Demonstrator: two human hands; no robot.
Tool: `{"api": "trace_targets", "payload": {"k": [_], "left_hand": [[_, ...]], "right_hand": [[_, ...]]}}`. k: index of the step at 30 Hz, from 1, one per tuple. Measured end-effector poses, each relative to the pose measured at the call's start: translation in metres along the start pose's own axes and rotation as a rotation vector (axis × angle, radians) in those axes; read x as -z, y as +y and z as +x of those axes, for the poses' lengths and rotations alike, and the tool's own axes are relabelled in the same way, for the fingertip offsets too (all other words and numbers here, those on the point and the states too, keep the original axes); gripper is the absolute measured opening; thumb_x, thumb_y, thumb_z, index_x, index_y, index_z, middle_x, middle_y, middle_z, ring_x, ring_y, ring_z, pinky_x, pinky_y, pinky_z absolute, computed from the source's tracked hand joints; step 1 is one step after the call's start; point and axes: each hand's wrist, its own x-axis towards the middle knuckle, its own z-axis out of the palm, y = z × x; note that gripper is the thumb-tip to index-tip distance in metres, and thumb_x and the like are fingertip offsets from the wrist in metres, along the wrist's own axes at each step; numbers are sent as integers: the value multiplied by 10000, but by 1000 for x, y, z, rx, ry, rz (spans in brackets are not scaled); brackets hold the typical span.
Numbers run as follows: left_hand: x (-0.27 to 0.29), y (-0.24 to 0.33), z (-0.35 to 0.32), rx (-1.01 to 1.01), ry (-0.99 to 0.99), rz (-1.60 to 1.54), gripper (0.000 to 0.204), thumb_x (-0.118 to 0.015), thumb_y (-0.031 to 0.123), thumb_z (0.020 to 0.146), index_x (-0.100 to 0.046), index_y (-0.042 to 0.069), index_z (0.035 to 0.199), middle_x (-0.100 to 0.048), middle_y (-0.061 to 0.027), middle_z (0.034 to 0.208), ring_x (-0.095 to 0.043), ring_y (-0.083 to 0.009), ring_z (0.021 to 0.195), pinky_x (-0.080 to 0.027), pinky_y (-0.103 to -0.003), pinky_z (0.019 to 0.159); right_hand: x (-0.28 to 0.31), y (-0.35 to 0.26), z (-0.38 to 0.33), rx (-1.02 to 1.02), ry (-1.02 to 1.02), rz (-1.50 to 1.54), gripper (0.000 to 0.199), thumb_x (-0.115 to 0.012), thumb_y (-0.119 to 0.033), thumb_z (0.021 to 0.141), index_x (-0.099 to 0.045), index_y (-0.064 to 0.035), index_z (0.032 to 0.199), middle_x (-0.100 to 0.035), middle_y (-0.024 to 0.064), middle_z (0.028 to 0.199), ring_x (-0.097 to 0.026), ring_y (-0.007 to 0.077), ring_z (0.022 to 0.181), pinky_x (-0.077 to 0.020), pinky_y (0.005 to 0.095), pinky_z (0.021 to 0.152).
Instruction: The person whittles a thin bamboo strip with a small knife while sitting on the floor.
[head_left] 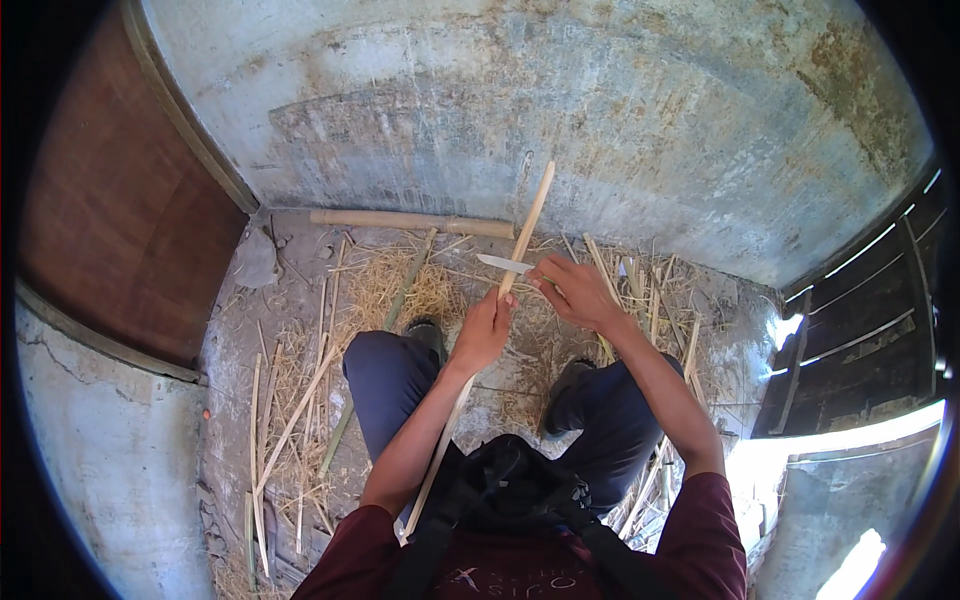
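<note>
Daylight, fairly bright; blown-out glare through the slatted dark wooden door (pixel 860 330) at lower right. Grey concrete wall (pixel 600 110) evenly lit. Strong fisheye bending, black vignette corners.

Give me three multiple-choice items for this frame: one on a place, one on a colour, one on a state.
1. Where does the thick bamboo pole lie?
A. along the foot of the concrete wall
B. across the person's lap
C. leaning in the wooden door

2. What colour are the person's trousers?
A. white
B. dark blue
C. bright yellow

3. How is the long bamboo strip held?
A. lying loose on the floor
B. gripped by the left hand, with the knife in the right hand at it
C. gripped in both hands, no tool

Answers:
1 A, it rests on the floor against the wall's base.
2 B, both bent legs show dark blue cloth.
3 B, the left fist closes round the strip and the blade meets it.
</note>
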Motion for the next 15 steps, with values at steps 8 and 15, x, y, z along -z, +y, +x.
{"api": "trace_targets", "payload": {"k": [8,15], "left_hand": [[-3,-7,-2,8,-61,-83,309,-459,274,1172,-624,26,1090,-519,-8,741,-482,-105,657,-405,-323,612],[-5,-10,-4,18,-70,-52,281,-455,227,1153,-623,12,1082,-549,-78,716,-535,-202,622,-432,-393,616]], "right_hand": [[3,8,-4,-41,53,24,154,-683,-104,1002,-691,-120,1156,-664,125,989,-678,385,789,-538,486,668],[5,11,-3,-21,26,29,183,-701,-56,964,-684,-111,1137,-685,135,1022,-705,379,870,-551,487,702]]}}
